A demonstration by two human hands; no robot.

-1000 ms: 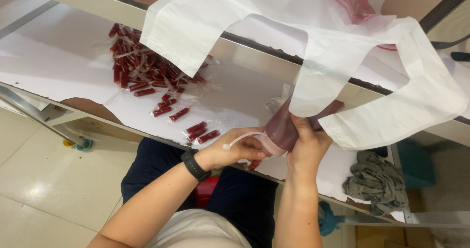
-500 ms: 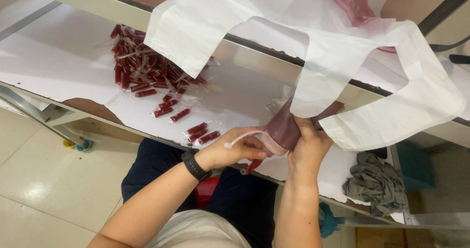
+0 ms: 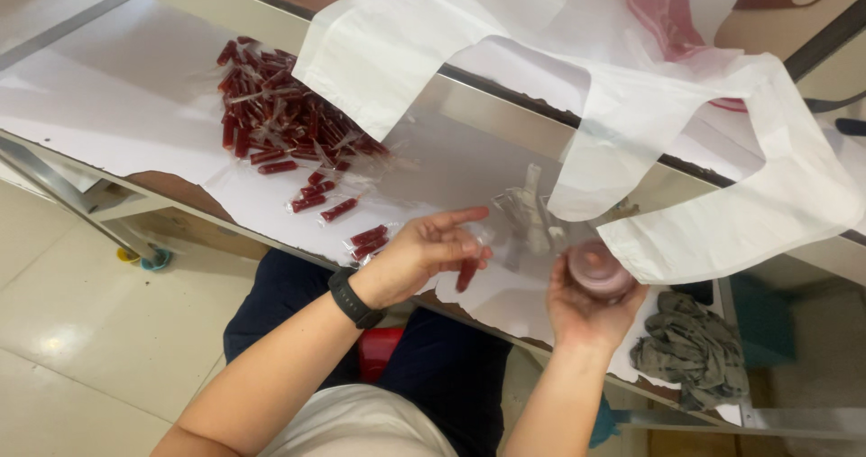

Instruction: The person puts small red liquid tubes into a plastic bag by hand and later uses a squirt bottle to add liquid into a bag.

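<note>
Your right hand [image 3: 586,308] cups a small round pink container [image 3: 597,272] from below, fingers [image 3: 557,281] curled up around its side so that it sits upright in your palm, just over the near edge of the worktop [image 3: 108,119]. The container rests right against the lower flap of a large white plastic bag [image 3: 686,114] that hangs down from above and spreads over the right side of the scene.

Your left hand [image 3: 424,251] hovers just beside it, palm turned up and fingers loosely spread. A small red sachet [image 3: 467,274] in clear wrap hangs at your fingertips; you seem to pinch it between thumb and forefinger, though the grip itself is hard to make out. A black wristband [image 3: 350,299] circles that wrist.

Between your two hands, a few empty clear wrappers [image 3: 528,218] lie crumpled on the worktop. To the left of your left hand, a few loose red sachets [image 3: 338,210] trail across the white surface, leading up to a dense pile of red sachets [image 3: 280,119] farther back on the left.

Beyond your right hand, lower down, a bunched grey cloth [image 3: 690,358] lies past the worktop's corner. Pale floor tiles [image 3: 63,331] show beneath on the left.
</note>
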